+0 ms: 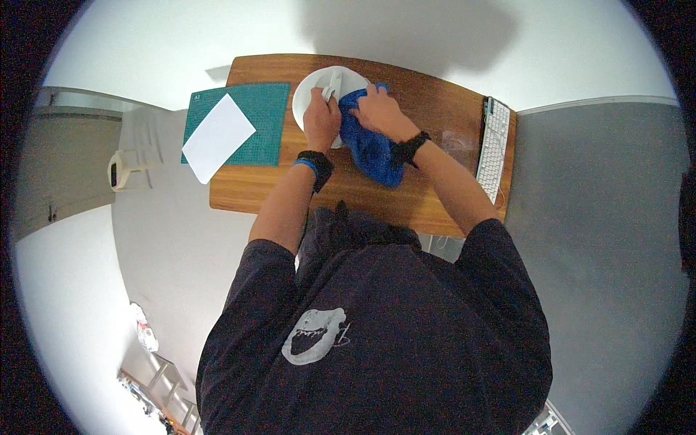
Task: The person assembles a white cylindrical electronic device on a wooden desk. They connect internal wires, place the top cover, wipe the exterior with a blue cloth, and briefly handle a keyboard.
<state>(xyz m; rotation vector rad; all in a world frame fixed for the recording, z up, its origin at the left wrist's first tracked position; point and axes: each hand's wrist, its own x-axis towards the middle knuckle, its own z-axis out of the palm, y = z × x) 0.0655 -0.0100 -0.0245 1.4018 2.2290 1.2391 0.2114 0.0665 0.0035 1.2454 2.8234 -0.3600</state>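
Note:
On the far middle of the wooden table is a round white object [308, 81], shaped like a shallow bowl, with a pale bar-like piece [334, 81] across its middle. My left hand [322, 119] is closed on that pale piece; its exact kind cannot be made out. Over the right side of the round object lies a blue cloth [373, 154], bunched at the top and hanging toward me. My right hand [378, 112] grips the cloth's upper part against the white object, hiding that side of it. Both wrists wear dark bands.
To the left, a white sheet of paper [220, 138] lies askew on a green cutting mat [270, 127], overhanging its near edge. A white keyboard [494, 148] stands along the right edge of the wooden table [435, 196]. A wall rises behind the table.

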